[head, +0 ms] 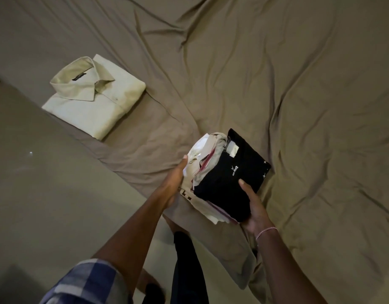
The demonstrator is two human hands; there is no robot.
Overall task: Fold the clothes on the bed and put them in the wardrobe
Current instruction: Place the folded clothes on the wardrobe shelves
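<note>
A stack of folded clothes (219,174) is held between both hands just above the near edge of the bed. A black folded garment with white lettering lies on top, with white, beige and pink layers under it. My left hand (174,183) presses flat against the stack's left side. My right hand (253,205) grips the stack's near right corner, thumb on the black garment. A folded cream collared shirt (94,97) lies apart on the bed at the left.
The bed (276,73) is covered by a wrinkled brownish sheet. A pale tiled floor (46,183) lies to the left of the bed's edge. My leg and foot show below, beside the bed.
</note>
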